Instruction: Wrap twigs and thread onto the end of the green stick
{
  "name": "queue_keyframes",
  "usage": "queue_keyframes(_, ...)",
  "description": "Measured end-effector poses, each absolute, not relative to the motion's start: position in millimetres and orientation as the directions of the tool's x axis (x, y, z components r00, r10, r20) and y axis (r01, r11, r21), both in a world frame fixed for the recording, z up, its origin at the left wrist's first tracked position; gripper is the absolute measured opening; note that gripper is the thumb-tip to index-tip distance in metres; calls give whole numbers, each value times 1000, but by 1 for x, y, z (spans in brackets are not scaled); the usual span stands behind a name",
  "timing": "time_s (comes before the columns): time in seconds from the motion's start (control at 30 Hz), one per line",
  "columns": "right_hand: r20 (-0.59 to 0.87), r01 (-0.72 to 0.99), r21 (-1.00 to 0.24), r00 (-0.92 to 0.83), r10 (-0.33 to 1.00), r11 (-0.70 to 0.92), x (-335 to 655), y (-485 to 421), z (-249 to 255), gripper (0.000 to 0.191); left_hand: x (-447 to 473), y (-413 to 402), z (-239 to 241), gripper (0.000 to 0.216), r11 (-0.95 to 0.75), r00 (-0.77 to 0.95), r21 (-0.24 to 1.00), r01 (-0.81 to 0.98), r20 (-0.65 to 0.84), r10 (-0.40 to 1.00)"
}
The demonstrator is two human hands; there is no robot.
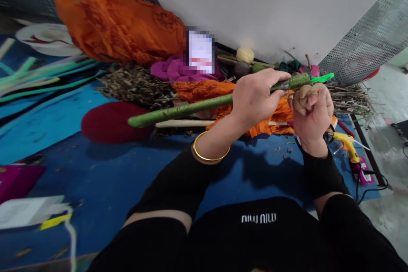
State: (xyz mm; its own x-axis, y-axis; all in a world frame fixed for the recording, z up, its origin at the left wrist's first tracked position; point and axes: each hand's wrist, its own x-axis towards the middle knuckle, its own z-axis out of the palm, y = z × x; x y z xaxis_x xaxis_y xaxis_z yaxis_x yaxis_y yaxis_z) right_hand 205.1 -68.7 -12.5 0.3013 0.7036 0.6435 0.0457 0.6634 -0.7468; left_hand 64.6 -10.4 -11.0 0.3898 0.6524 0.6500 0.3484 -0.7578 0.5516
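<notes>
Over the blue mat, my left hand (255, 95), with a gold bangle on its wrist, is closed around a long stick wrapped in green (181, 112). Its left end tapers out over a dark red oval pad (108, 122). A bright green flat piece (323, 77) sticks out past the stick's right end. Just below that end, my right hand (312, 108) is curled into a fist with fingers pinched together. What lies in that pinch is hidden or too small to name. Orange cloth (200, 90) and a pale wooden stick (185, 123) lie beneath the green stick.
A yellow glue gun (349, 142) with a black cord lies at the right. Dried plant bits (134, 87), a large orange cloth (124, 21) and a pale yellow ball (245, 54) line the back near the white panel (255, 4). Green foam-like strips (47, 74) lie left.
</notes>
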Motion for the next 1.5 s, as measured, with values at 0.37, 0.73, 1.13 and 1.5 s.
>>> queue_keyframes(0.37,578,225,-812,440,687,538,199,-86,-14,46,74,-13,-21,38,-761,384,508,403,661,645)
queue_keyframes(0.73,609,266,-793,323,724,548,199,-89,-14,41,78,-8,-24,36,-719,403,526,454,598,692)
queue_keyframes(1.13,712,640,-564,57,700,522,243,-110,28,36,81,-7,-22,35,-648,435,611,455,483,760)
queue_keyframes(1.5,698,641,-518,-65,713,566,261,-89,16,46,81,-7,-22,35,-643,444,630,436,470,762)
